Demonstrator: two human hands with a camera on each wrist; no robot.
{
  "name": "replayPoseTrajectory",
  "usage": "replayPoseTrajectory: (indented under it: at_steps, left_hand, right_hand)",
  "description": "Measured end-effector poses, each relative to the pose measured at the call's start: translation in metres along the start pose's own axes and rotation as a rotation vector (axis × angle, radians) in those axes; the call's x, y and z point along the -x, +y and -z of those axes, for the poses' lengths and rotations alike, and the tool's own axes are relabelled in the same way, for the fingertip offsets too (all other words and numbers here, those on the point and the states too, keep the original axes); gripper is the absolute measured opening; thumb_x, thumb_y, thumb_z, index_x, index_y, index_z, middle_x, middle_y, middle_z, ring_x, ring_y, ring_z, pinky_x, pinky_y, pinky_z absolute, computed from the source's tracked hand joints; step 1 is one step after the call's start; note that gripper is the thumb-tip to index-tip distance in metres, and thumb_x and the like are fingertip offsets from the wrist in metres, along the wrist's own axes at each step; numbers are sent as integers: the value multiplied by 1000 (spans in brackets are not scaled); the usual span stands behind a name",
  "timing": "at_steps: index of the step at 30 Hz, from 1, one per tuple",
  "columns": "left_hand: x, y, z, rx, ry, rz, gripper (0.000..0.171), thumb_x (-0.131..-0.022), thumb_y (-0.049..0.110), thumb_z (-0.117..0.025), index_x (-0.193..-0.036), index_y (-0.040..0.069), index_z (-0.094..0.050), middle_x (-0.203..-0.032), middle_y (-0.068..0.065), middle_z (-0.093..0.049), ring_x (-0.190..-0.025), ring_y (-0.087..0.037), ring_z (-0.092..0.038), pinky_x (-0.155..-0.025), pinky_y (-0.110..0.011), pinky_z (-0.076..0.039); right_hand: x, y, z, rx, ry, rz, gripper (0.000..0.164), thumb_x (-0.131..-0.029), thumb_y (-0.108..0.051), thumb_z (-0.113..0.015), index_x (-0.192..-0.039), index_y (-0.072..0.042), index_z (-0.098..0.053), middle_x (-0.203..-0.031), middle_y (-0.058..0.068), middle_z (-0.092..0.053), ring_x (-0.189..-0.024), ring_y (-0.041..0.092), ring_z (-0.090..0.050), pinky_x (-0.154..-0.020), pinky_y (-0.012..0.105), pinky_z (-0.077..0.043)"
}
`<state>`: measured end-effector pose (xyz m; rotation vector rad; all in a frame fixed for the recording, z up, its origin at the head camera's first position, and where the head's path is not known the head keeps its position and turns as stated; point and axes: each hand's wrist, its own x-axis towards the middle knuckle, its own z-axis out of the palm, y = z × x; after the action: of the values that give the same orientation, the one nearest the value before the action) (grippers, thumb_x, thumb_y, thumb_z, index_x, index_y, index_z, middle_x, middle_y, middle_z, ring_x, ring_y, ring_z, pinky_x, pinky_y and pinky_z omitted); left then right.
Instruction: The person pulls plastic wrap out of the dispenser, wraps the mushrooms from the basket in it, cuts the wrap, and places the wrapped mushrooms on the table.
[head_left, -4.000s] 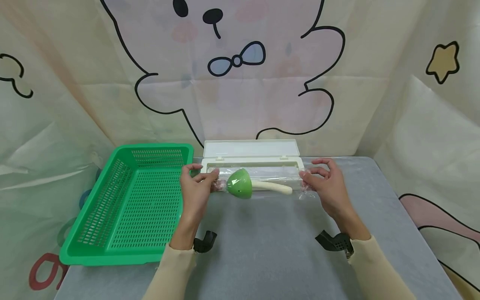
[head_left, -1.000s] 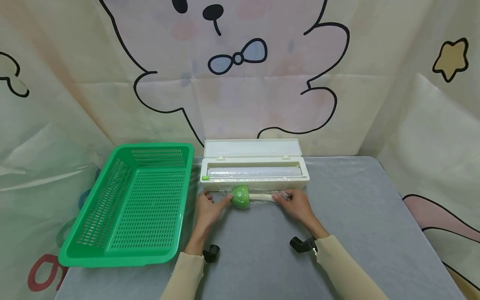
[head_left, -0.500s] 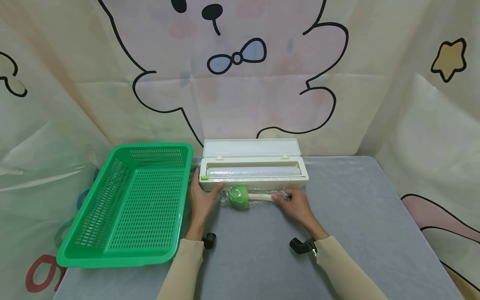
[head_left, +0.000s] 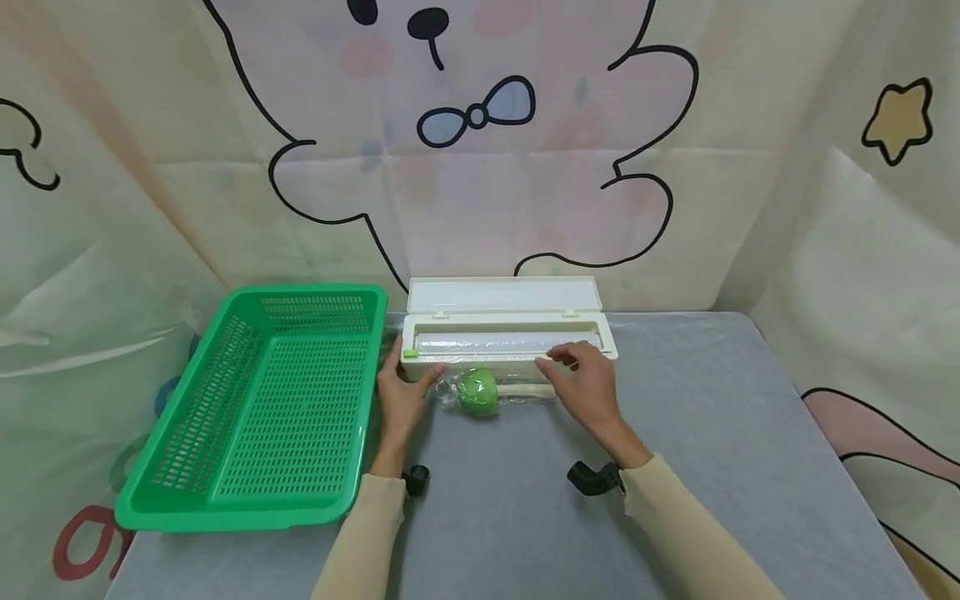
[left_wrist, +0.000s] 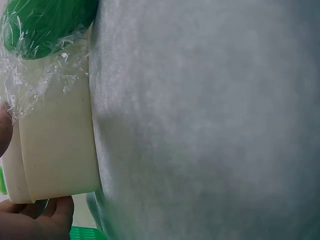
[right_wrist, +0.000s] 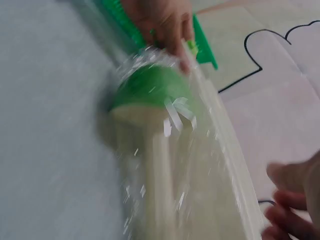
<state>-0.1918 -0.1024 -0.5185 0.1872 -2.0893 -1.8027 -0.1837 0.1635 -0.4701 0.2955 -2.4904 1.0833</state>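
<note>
A cling film dispenser [head_left: 517,367], a long white box, stands on the table with its lid raised and a roll of clear film inside. My left hand [head_left: 400,400] grips its left end, thumb at the front and fingers round the side. Along its front lies a green dome-headed thing [head_left: 477,393] with a straight white handle, wrapped in crinkled cling film; its exact kind is unclear. My right hand [head_left: 585,387] is over the dispenser's right front edge, above the handle's end. In the right wrist view, its thumb and bent fingers are apart with nothing between them.
A green perforated plastic basket [head_left: 247,517] stands to the left, close beside my left hand. The dispenser's green cutter slider [head_left: 410,353] sits at its left end. A grey cloth covers the table [head_left: 495,517]; a printed curtain [head_left: 480,208] hangs behind.
Both hands have let go of the wrapped thing, after pressing its film ends in and lowering it before the dispenser. My left hand has moved to the dispenser's end; my right has risen.
</note>
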Motion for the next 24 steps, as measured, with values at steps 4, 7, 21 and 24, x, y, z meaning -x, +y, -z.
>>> replayPoseTrajectory:
  at_steps: [4,7,21,24]
  left_hand:
    - [0,-2,0,12,-3,-4,90,-79,5,-87,-152,-9,-36,-154,-25,-41,-144,-36,-37,-117,-45,-32]
    - [0,-3,0,45,4,-8,89,-79,3,-87,-151,-9,-37,-153,-25,-43,-142,-37,-40,-116,-47,-34]
    - [9,28,2,97,-2,14,81,-81,-11,-79,-148,-15,-34,-150,-34,-40,-138,-45,-42,-111,-56,-36]
    - [11,35,5,100,0,13,79,-82,-13,-78,-148,-17,-34,-149,-35,-40,-137,-46,-42,-110,-57,-37]
  right_hand:
    - [-24,-18,-19,-109,-177,-12,16,-89,-16,-80,-97,-3,-79,-91,8,-73,-81,22,-67,-74,39,-55]
    - [-40,-30,-38,-143,-297,6,16,-93,-18,-77,-100,-3,-79,-94,7,-74,-83,19,-68,-75,35,-56]
    - [-81,-51,-95,-155,-534,46,17,-95,-20,-75,-104,-7,-80,-98,4,-76,-84,14,-67,-77,28,-55]
    - [-84,-52,-104,-146,-551,69,17,-94,-21,-76,-102,-6,-80,-95,3,-75,-80,13,-65,-72,27,-53]
